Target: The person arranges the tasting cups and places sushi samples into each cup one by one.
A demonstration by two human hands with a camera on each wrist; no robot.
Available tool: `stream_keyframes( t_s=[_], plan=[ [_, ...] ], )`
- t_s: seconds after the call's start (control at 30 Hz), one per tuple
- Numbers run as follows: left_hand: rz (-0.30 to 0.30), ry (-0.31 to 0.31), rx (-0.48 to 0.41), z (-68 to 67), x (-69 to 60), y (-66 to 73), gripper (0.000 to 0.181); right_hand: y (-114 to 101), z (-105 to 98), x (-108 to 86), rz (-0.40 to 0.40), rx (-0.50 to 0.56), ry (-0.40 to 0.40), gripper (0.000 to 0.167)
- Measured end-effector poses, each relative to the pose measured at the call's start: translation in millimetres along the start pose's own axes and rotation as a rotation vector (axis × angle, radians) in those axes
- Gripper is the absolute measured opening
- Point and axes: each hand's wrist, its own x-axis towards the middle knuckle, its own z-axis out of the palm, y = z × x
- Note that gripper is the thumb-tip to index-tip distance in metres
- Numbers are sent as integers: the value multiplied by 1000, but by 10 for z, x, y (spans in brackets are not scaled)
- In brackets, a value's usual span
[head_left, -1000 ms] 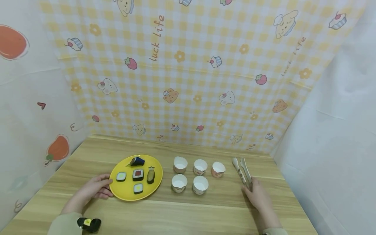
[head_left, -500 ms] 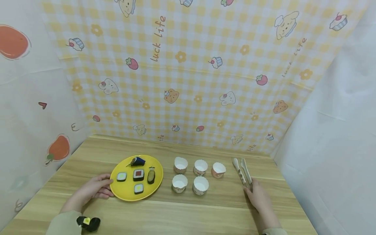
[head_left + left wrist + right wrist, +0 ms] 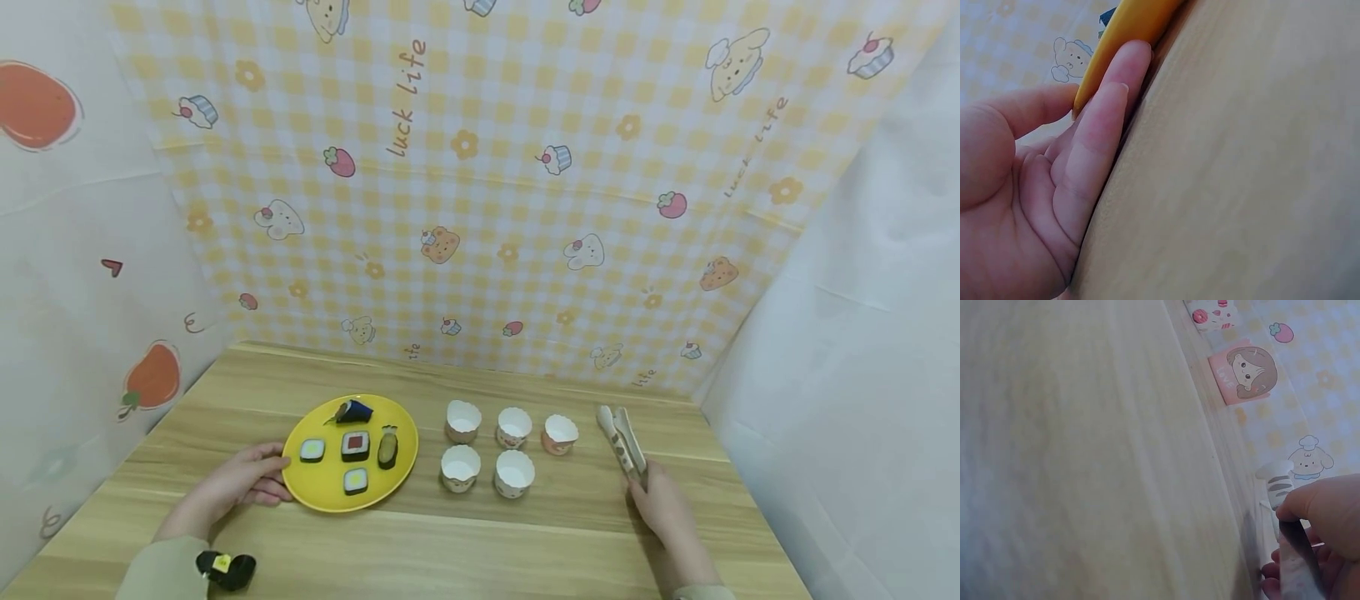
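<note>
- At the left of the tabletop (image 3: 480,550), the left hand (image 3: 243,479): grip pinches the rim of the yellow plate (image 3: 318,490), fingers beneath.
- On the plate: five sushi pieces (image 3: 356,446).
- Centre: five upright cups (image 3: 513,487), three behind two.
- At the right, the right hand (image 3: 660,498): grip clamped on the tongs (image 3: 621,450), tong tips apart.

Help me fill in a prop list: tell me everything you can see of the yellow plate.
The yellow plate looks round, plain and smooth, perhaps plastic, with a low raised rim. It lies face up on the left part of the wood-grain table, though whether it sits fully flat is hard to tell. Five sushi-like pieces rest on it, spaced apart. The left hand holds its left edge, touching both the rim and the outer side.
</note>
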Motion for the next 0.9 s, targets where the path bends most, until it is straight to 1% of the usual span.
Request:
stream_keyframes(
  t_s=[0.23,0.5,0.7,0.9],
  plan=[
    [-13,8,-3,-9,14,-24,65,-18,-19,-10,12,17,-4,50],
    [-14,14,2,-2,9,-13,65,-40,-37,-16,-2,-15,9,48],
    [-19,18,8,0,8,-3,66,-45,-81,-23,-32,-7,36,46],
    [-23,20,10,4,-8,0,65,-114,-132,-51,-57,-2,53,46]
  ],
)
